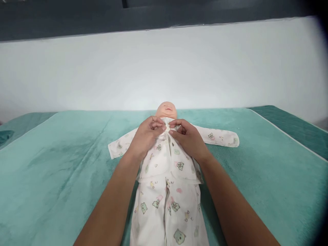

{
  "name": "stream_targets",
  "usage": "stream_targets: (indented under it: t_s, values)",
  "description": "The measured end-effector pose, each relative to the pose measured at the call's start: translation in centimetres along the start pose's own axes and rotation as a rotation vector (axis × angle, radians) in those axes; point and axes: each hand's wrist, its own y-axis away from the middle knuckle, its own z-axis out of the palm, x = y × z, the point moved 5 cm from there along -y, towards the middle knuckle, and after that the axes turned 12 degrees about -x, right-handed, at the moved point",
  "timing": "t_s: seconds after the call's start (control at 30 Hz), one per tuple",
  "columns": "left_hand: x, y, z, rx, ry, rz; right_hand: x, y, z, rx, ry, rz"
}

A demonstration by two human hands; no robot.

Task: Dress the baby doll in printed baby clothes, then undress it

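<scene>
A baby doll [166, 110] lies on its back with its head away from me. It is dressed in a white baby shirt [156, 167] printed with small bears, its sleeves spread out to both sides. Matching white trousers [184, 215] cover the legs toward me. At the collar, my left hand [150, 133] pinches the left edge of the shirt's front opening. Opposite it, my right hand [187, 136] pinches the right edge, the fingertips of both hands close together. Below them the front edges meet loosely. Any fastener between my fingers is too small to make out.
A teal plush blanket [77, 164] spreads under the doll, with faint creases at the left. Darker green quilted fabric [294, 130] shows at the right beyond a pale edging. Behind stands a white wall [102, 71] with a dark band [77, 17] above it.
</scene>
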Motion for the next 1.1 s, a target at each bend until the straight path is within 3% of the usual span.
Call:
stream_targets:
  t_s: [0.27,0.57,0.7,1.1]
  values:
    - [-0.20,-0.06,-0.20,-0.037,0.103,-0.058,-0.18,0.01,0.03,-0.014,-0.012,0.003]
    - [0.08,0.12,-0.11,-0.007,0.082,-0.054,-0.42,0.06,0.19,0.069,0.035,-0.002]
    - [0.12,0.05,-0.01,-0.028,-0.004,-0.036,-0.25,0.09,0.17,0.083,0.010,0.003]
    - [0.59,-0.08,0.24,0.055,-0.389,0.070,-0.53,0.56,0.08,0.123,-0.063,0.012]
